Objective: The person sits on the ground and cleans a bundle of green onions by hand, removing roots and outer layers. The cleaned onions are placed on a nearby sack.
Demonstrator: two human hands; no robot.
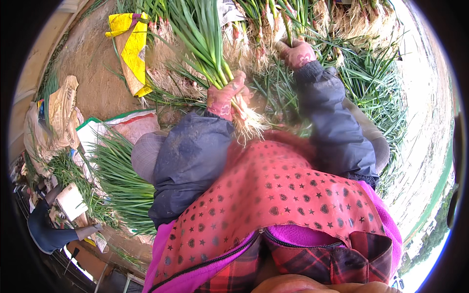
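Observation:
My left hand [228, 96], in a pink flowered glove, grips a bunch of green onions [210, 47] just above the roots. Their pale roots [249, 122] hang towards my lap, and the green leaves point away from me. Farther off on the right, my right hand [297, 54], in a similar glove, has its fingers closed around the stalk of another green onion [288, 31] among the rooted bunches. Between the hands and beyond them lie more onions with pale, partly reddish roots [260, 47]. The fingertips of the right hand are partly hidden.
Loose green leaves [373, 91] heap up on the right. On the left are a yellow sack [133, 55], a white woven sack [95, 132] and a large pile of green onions [124, 179]. Another person [55, 227] is at the lower left. A patterned red apron [271, 190] covers my lap.

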